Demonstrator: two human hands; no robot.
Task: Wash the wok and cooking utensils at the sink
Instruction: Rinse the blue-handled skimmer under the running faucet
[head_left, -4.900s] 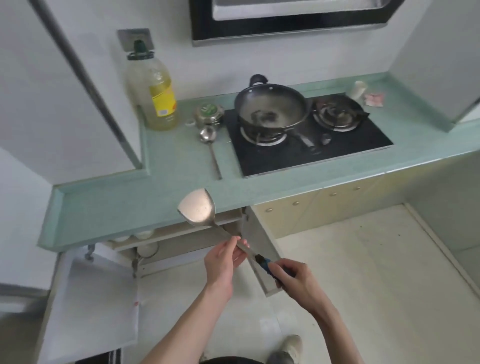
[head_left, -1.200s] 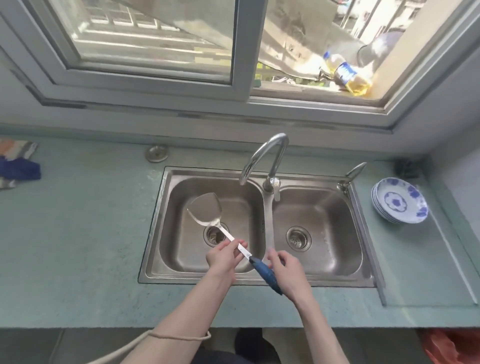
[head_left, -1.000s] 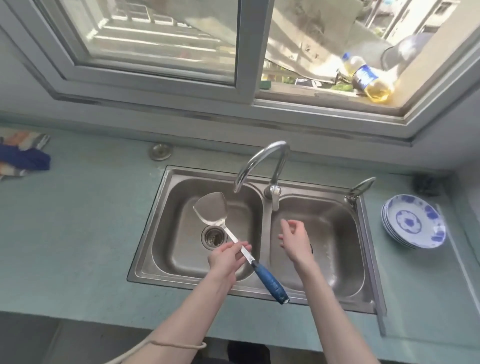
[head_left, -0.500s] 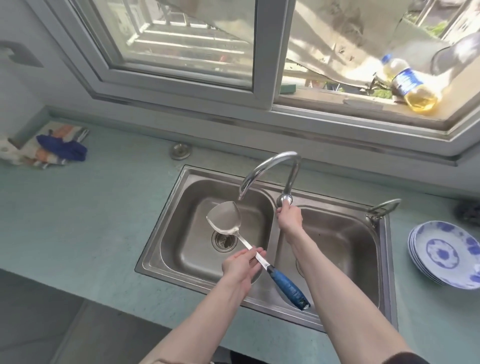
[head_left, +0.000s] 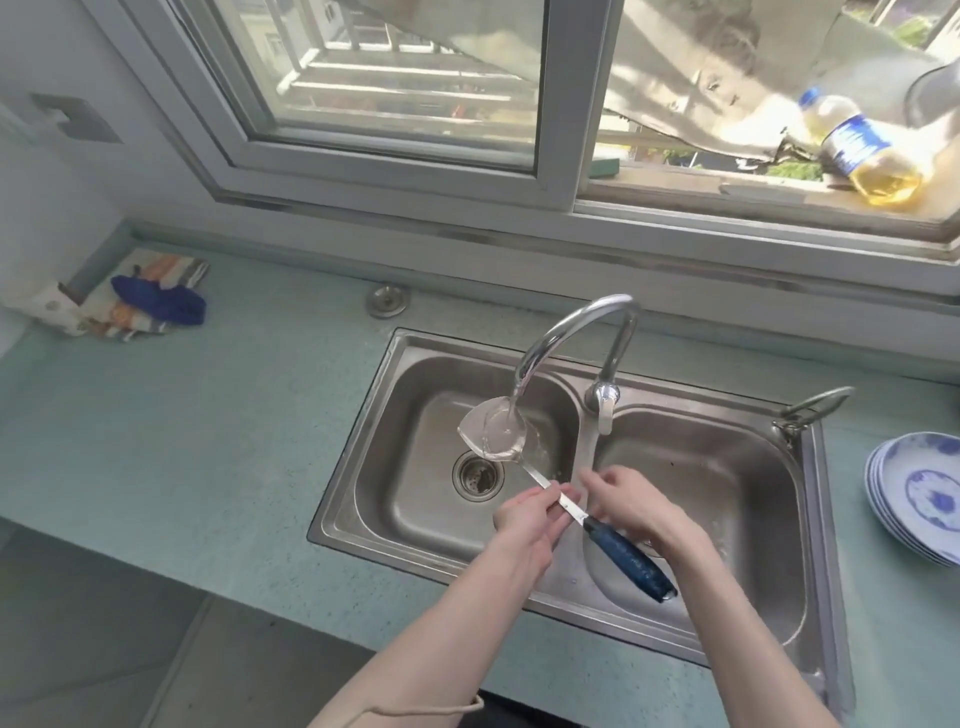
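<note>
A metal spatula (head_left: 493, 434) with a blue handle (head_left: 628, 558) is held over the left basin of the steel double sink (head_left: 363, 447). Water runs from the curved faucet (head_left: 571, 327) onto its blade. My left hand (head_left: 530, 519) pinches the bare metal shaft just above the blue handle. My right hand (head_left: 634, 506) hovers just right of the shaft over the sink's divider. Its fingers are loosely bent and show no clear grip. The wok is not in view.
A stack of blue-and-white plates (head_left: 919, 493) sits on the counter at far right. Folded cloths (head_left: 156, 304) lie at back left, and a metal sink plug (head_left: 387, 300) behind the sink. An oil bottle (head_left: 857, 150) lies on the windowsill. A small second tap (head_left: 815, 410) stands at the sink's right corner.
I carried the spatula from the stove to the sink. My right hand let go of the blue handle, reached the tap lever, and came back beside the shaft. Water now flows over the blade.
</note>
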